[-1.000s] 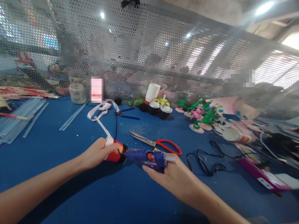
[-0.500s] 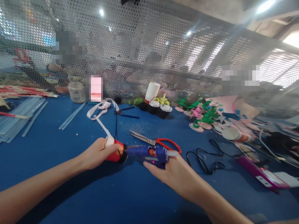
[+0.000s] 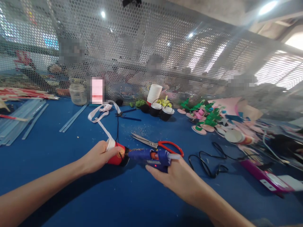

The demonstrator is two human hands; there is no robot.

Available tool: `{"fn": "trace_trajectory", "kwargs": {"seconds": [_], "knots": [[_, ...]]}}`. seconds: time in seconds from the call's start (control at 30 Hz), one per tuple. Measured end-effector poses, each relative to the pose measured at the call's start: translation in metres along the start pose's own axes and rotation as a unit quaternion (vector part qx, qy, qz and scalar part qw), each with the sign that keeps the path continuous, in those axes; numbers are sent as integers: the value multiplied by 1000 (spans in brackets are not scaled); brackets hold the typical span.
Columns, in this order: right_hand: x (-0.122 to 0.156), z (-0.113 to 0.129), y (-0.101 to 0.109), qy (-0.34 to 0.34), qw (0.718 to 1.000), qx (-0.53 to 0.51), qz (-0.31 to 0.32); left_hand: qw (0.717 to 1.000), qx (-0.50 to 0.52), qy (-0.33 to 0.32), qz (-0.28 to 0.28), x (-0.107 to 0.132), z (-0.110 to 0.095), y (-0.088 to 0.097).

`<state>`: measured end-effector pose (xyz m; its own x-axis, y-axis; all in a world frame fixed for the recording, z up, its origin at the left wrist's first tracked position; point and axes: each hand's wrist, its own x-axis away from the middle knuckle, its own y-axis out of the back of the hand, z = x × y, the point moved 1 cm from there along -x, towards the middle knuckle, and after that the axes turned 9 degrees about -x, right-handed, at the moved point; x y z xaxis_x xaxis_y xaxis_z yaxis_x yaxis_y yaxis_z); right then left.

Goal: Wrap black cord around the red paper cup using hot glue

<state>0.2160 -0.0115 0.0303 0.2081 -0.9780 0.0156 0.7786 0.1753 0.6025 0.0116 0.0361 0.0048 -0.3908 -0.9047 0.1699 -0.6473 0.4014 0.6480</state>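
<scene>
My left hand (image 3: 99, 156) grips a small red cup-shaped piece (image 3: 117, 154) lying on its side on the blue table (image 3: 71, 189). A white ribbon (image 3: 101, 121) runs from under my thumb away across the table. My right hand (image 3: 175, 176) holds a blue hot glue gun (image 3: 151, 156), its nozzle touching the dark end of the red piece. A clear glue stick pokes out of the gun's back. A red light glows on the gun's underside.
Red-handled scissors (image 3: 161, 144) lie just behind the gun. A black cord (image 3: 210, 164) loops to the right. Glue sticks (image 3: 21, 119) lie at far left, a jar (image 3: 77, 94), stacked white cups (image 3: 154, 93), small black pots (image 3: 163, 111), green and pink foam pieces (image 3: 205, 118) at the back.
Both hands stay nearly still. The glue gun has shifted slightly up and right while its nozzle keeps against the red piece.
</scene>
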Motion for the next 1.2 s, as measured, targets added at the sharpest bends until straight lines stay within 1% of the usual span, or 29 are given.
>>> {"fn": "trace_trajectory", "kwargs": {"seconds": [0.2,0.33,0.43,0.53,0.63,0.77,0.87,1.07,1.2], "knots": [[-4,6,3,-38,999,8,2,1000,-8,-18,7,1,-2,1],[-6,5,3,-41,999,20,-3,1000,-14,-9,10,1,1,0],[-6,5,3,-44,999,20,-4,1000,-18,-17,13,1,2,0],[-5,6,5,-61,998,9,1,999,-19,-21,13,2,0,0],[-7,7,5,-71,997,-29,13,999,-16,-34,21,3,-3,0],[-12,6,4,-67,996,-59,12,998,-22,-53,21,3,-4,0],[-12,6,4,-64,996,-60,12,998,-34,-45,16,3,-3,0],[-8,9,7,-70,995,-66,22,998,-24,-45,28,4,-3,0],[-9,8,6,-66,996,-49,21,999,-33,-33,10,2,-1,0]]}}
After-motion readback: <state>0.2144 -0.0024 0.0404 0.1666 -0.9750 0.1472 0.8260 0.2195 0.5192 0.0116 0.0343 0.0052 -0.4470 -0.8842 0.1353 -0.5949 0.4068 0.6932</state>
